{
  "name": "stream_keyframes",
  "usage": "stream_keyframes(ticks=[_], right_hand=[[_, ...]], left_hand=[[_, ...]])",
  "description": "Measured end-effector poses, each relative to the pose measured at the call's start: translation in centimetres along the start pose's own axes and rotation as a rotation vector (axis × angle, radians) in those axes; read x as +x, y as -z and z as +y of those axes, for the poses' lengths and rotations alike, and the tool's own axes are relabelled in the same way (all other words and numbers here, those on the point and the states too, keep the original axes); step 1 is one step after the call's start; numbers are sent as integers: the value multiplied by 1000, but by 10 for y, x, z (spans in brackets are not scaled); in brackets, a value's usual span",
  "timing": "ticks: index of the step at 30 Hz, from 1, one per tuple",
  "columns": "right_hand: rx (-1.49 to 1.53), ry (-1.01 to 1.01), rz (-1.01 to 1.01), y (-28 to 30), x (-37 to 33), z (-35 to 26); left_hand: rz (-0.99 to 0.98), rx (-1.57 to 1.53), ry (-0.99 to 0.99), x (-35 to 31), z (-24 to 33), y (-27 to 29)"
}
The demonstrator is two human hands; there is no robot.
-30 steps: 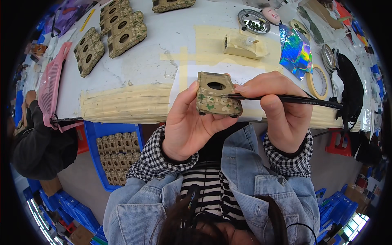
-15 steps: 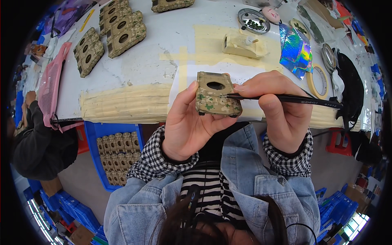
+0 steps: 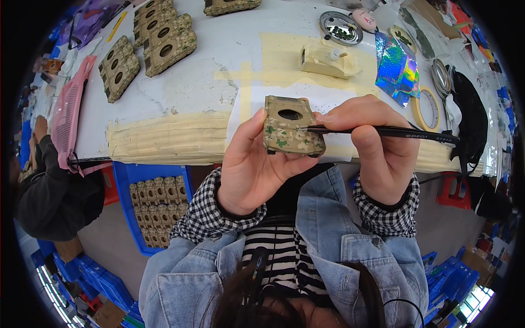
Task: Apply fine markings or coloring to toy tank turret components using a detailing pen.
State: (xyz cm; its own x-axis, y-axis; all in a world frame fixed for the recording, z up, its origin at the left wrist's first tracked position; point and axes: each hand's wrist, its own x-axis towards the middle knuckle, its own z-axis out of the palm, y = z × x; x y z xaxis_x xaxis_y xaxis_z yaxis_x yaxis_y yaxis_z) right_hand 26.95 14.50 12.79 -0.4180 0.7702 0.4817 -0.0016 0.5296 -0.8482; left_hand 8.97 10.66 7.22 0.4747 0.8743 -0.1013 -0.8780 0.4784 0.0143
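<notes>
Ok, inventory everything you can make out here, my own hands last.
camouflage housing: 1, brown-green, centre
tweezers: 1, black, tips at the housing
loose housings: several, brown-green, far side
crated housings: three rows, brown-green, in crate
crate: 1, blue, lower left
table: 1, white, middle
paper sheet: 1, white, centre
taped block: 1, cream, beyond sheet
metal dish: 1, silver, far right, holding dark bits
iridescent sheet: 1, blue-silver, right
tape roll: 1, beige, right
mesh bag: 1, pink, left
slim stick: 1, yellow, far left
stools: 2, red, either side
cloth item: 1, black, right
co-worker's sleeve: 1, black, left
left hand: 1, bare, holding the housing
right hand: 1, bare, holding the tweezers
</notes>
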Motion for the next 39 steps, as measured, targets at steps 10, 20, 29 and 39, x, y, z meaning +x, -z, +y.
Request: stream_keyframes(ticks=[10, 20, 29, 39], right_hand=[[-7, 5, 3, -1, 0, 0], [-3, -1, 3, -1, 0, 0], [-5, 8, -1, -1, 1, 0], [-11, 8, 8, -2, 1, -1]], left_hand=[[-11, -18, -2, 0, 0, 1], [-5, -13, -4, 0, 0, 1], [-27, -5, -1, 0, 0, 2], [-35, -12, 4, 0, 1, 3]])
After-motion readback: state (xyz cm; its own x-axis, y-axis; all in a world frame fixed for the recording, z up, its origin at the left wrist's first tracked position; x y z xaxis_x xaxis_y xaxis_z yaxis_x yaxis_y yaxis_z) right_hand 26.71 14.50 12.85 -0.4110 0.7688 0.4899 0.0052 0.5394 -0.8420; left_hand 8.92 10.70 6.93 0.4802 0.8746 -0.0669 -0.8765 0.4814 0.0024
